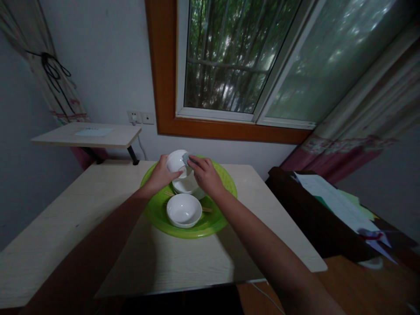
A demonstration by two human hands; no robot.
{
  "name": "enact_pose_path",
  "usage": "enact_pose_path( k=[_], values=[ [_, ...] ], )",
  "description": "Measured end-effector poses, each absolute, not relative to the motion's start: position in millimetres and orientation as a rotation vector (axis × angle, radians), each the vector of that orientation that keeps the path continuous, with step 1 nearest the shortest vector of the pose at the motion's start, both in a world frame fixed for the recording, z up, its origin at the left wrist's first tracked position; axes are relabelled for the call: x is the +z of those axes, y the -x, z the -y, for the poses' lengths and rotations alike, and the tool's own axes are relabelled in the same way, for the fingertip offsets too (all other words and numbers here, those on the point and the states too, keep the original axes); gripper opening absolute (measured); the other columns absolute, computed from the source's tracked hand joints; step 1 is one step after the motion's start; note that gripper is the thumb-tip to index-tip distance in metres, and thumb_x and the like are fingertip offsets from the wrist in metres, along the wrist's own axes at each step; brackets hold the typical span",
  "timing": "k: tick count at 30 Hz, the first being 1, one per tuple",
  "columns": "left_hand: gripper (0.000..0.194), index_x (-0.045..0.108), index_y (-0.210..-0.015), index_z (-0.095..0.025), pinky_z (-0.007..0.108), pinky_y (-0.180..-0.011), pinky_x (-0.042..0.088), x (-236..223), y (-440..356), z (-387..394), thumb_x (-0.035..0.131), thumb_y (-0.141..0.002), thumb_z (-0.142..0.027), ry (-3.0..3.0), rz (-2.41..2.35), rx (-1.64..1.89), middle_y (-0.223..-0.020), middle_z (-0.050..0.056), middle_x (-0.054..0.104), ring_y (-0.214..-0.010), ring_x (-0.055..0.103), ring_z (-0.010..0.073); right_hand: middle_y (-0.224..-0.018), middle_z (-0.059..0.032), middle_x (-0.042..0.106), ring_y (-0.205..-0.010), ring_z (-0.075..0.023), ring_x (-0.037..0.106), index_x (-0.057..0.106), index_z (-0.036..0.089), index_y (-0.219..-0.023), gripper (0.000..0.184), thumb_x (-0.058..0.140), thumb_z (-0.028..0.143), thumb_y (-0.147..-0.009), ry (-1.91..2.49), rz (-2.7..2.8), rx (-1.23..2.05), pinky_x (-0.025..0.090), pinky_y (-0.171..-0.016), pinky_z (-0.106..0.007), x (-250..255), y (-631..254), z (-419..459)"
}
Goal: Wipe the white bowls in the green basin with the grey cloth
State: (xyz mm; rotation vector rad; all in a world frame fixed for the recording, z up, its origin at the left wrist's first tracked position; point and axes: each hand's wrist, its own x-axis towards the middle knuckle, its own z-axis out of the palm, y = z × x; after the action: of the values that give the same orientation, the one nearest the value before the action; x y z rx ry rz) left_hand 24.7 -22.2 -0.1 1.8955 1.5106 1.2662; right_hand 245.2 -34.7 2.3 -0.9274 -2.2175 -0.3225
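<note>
My left hand (161, 174) grips a tilted white bowl (175, 161) by its side, above the green basin (154, 218). My right hand (207, 175) is closed on a small grey-green sponge (186, 158), which is against the bowl's rim on the right. Below the held bowl, another white bowl (185, 186) sits in the basin, partly hidden by my hands. A further white bowl (184, 211) stands upright nearer to me. Wooden chopsticks (206, 209) stick out from beneath the bowls.
The basin stands on a pale wooden table (256, 218). A small raised shelf (118, 134) with a paper (94, 131) is at the back left. Behind are a wall socket (134, 117) and a window (236, 65). Papers (337, 201) lie on dark furniture at the right.
</note>
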Motion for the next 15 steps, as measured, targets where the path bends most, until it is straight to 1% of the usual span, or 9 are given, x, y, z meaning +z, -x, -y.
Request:
enact_pose_path(
  k=[4, 7, 11, 15],
  values=[
    [0.067, 0.044, -0.126, -0.022, 0.040, -0.097, 0.050, -1.5, -24.2, 21.8, 0.080, -0.071, -0.037, -1.895, -1.500, 1.251, -0.129, 0.013, 0.063, -0.117, 0.063, 0.0285, -0.139, -0.0122, 0.060, -0.123, -0.0279, 0.054, 0.060, 0.023, -0.142, 0.048, 0.051, 0.009, -0.097, 0.960, 2.169, -0.330, 0.051, -0.105, -0.046, 0.4, -245.7, 33.9],
    [0.064, 0.044, -0.124, -0.022, 0.039, -0.095, 0.051, -2.8, -24.2, 20.1, 0.078, -0.072, -0.038, -1.925, -1.509, 1.225, -0.125, 0.012, 0.064, -0.114, 0.064, 0.0284, -0.132, -0.0121, 0.063, -0.121, -0.0279, 0.055, 0.062, 0.023, -0.141, 0.043, 0.053, 0.014, -0.099, 0.895, 2.283, -0.299, 0.051, -0.102, -0.044, -0.8, -243.2, 37.9],
    [0.062, 0.045, -0.123, -0.022, 0.039, -0.094, 0.051, -2.6, -24.7, 19.5, 0.078, -0.073, -0.037, -1.931, -1.501, 1.231, -0.125, 0.012, 0.065, -0.113, 0.065, 0.0280, -0.137, -0.0106, 0.061, -0.126, -0.0280, 0.053, 0.059, 0.027, -0.143, 0.044, 0.052, 0.015, -0.101, 0.866, 2.322, -0.254, 0.049, -0.105, -0.045, -1.2, -241.7, 38.5],
    [0.066, 0.045, -0.125, -0.021, 0.040, -0.095, 0.052, -2.6, -24.6, 20.1, 0.080, -0.071, -0.037, -1.891, -1.501, 1.233, -0.128, 0.013, 0.064, -0.115, 0.065, 0.0288, -0.149, -0.0096, 0.054, -0.133, -0.0273, 0.050, 0.052, 0.028, -0.149, 0.050, 0.048, 0.013, -0.102, 0.917, 2.197, -0.216, 0.045, -0.112, -0.048, -1.5, -243.9, 32.9]
  ],
)
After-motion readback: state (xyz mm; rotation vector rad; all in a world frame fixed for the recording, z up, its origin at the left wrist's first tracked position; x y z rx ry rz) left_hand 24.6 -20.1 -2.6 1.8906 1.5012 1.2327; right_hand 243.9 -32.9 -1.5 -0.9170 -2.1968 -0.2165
